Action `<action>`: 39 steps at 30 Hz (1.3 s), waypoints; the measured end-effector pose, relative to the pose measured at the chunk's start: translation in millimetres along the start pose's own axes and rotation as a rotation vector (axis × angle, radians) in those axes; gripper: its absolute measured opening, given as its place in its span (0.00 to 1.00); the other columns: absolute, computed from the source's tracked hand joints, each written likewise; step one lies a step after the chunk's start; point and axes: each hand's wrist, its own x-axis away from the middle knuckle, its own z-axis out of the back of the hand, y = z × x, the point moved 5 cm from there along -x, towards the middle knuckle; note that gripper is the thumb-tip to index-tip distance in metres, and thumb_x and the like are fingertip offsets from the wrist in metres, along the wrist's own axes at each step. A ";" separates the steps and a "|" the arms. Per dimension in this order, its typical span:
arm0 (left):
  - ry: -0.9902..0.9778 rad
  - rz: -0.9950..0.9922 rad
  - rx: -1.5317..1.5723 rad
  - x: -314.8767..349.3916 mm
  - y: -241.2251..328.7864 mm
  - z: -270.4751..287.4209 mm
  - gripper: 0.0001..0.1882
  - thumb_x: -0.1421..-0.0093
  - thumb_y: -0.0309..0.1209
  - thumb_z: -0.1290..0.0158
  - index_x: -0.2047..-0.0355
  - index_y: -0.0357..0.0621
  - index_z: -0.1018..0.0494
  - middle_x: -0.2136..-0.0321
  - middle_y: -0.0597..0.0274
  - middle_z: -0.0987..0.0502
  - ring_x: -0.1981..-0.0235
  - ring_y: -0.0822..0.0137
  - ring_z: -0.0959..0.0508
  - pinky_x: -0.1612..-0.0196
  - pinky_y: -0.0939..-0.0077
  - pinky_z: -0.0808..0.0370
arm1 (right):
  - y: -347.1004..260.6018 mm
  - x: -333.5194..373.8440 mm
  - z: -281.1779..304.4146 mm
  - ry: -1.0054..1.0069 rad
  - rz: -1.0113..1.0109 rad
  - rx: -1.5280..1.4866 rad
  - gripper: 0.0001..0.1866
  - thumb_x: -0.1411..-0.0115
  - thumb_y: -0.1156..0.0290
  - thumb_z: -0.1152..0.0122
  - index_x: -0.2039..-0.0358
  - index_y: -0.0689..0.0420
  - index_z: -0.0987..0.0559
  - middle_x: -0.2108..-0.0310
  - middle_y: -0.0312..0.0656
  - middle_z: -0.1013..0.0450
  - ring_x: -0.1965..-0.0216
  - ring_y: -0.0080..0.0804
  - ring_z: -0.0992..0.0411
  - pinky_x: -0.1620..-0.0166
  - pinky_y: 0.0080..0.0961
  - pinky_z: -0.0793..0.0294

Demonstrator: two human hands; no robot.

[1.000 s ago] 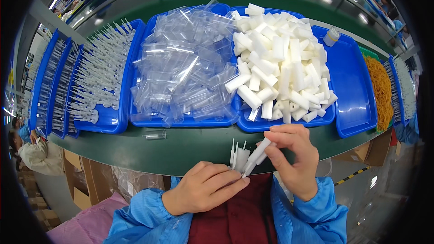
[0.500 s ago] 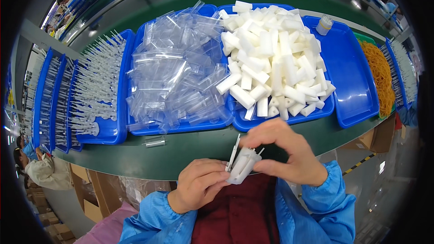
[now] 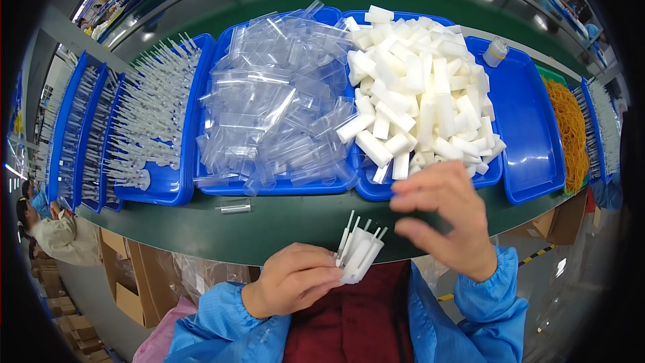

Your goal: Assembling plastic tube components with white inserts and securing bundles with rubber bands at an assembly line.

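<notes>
Near the table's front edge, my left hand (image 3: 295,279) grips a white plastic holder (image 3: 361,259) by its lower left side. Several thin white rods stand up out of the holder and along its left side, tilted slightly right. My right hand (image 3: 447,218) hovers just above and right of it, fingers curled but apart from the thumb, with nothing visible in them. It is slightly blurred and lies near the front of a blue tray heaped with white foam blocks (image 3: 440,97). My left fingers hide the holder's lower left part.
A blue tray (image 3: 275,187) holds clear plastic sleeves; one loose sleeve (image 3: 234,206) lies before it. More blue trays (image 3: 164,185) at left carry upright white rods. At right are a blue tray (image 3: 531,148) with a small round container (image 3: 496,52) and orange rubber bands (image 3: 568,134).
My right hand has let go of the holder's top and moved up and right, its fingers spreading from the thumb. My left hand keeps the holder, whose rods now show more fully.
</notes>
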 end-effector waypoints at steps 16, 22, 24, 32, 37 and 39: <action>-0.249 -0.065 -0.276 -11.2 7.7 -10.5 0.19 0.47 0.27 0.43 0.53 0.44 0.20 0.58 0.64 0.22 0.58 0.66 0.23 0.58 0.72 0.27 | -24.0 -7.2 -3.9 -0.049 -0.037 0.123 0.18 0.56 0.82 0.34 0.61 0.59 0.20 0.67 0.42 0.27 0.64 0.38 0.30 0.63 0.33 0.30; -0.284 -0.102 -0.266 -17.5 15.1 -11.2 0.19 0.47 0.27 0.43 0.53 0.44 0.20 0.57 0.64 0.22 0.58 0.66 0.22 0.58 0.73 0.29 | 4.0 39.1 -23.2 -0.086 -0.398 -0.485 0.11 0.41 0.82 0.41 0.57 0.63 0.21 0.54 0.43 0.29 0.58 0.28 0.29 0.58 0.24 0.28; -0.309 -0.126 -0.263 -18.4 18.0 -11.5 0.19 0.47 0.27 0.43 0.52 0.44 0.20 0.56 0.64 0.22 0.57 0.67 0.23 0.58 0.74 0.29 | 14.8 50.4 -22.4 0.021 -0.712 -0.743 0.13 0.33 0.77 0.45 0.50 0.64 0.22 0.57 0.39 0.24 0.61 0.17 0.30 0.58 0.17 0.28; -0.364 -0.207 -0.347 -26.3 30.6 -14.4 0.18 0.45 0.29 0.44 0.53 0.44 0.19 0.55 0.66 0.22 0.57 0.69 0.24 0.58 0.75 0.30 | 14.4 40.5 -20.2 -0.019 -0.563 -0.506 0.18 0.30 0.76 0.50 0.42 0.61 0.24 0.60 0.38 0.23 0.61 0.21 0.29 0.57 0.21 0.29; -0.359 -0.223 -0.401 -26.3 29.5 -16.6 0.18 0.45 0.29 0.44 0.53 0.44 0.19 0.55 0.66 0.22 0.57 0.68 0.25 0.59 0.76 0.30 | 2.4 34.8 -25.7 -0.200 -0.313 -0.327 0.20 0.37 0.80 0.42 0.44 0.59 0.22 0.69 0.44 0.27 0.65 0.40 0.30 0.58 0.33 0.28; -0.351 -0.227 -0.414 -25.1 28.7 -17.5 0.18 0.46 0.29 0.44 0.53 0.44 0.20 0.56 0.66 0.22 0.57 0.68 0.25 0.60 0.76 0.30 | -2.8 30.2 -22.6 -0.234 -0.291 -0.222 0.20 0.38 0.79 0.41 0.44 0.59 0.22 0.68 0.43 0.25 0.66 0.39 0.27 0.61 0.31 0.27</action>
